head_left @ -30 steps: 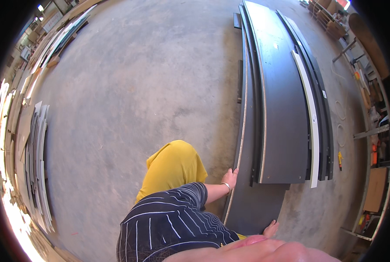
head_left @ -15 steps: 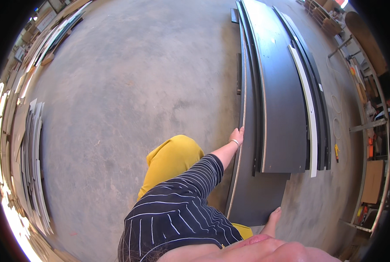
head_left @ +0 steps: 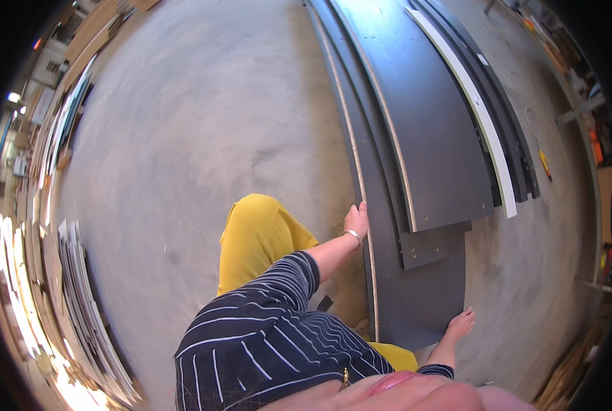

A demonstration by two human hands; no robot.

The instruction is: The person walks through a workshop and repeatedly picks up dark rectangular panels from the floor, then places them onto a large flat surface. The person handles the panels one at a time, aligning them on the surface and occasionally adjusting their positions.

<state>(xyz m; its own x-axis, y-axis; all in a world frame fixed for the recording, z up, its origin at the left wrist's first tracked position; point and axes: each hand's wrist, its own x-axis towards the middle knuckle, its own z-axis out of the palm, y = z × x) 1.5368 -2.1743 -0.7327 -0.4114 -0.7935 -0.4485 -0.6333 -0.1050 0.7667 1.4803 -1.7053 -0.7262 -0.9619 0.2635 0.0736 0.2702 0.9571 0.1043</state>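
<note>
A long dark grey board with a pale raw edge lies lowest at the near end of a stack of boards. My left hand is closed round its left edge, the fingers partly hidden. By its right edge, near the close end, is my right hand, fingers curled at the board's side. Above this board lie a shorter dark board with small holes and a wide, shiny dark board. A narrow white strip rests along the stack's right side, beside narrow dark strips.
Grey concrete floor stretches left of the stack. Thin panels lean along the far left side. A yellow-handled tool and a pale hose lie right of the stack, near a metal rack.
My view has shifted, and the stack's near end sits higher in it. More of the lower boards shows past the top board's end. Both hands stay at the lowest board's edges.
</note>
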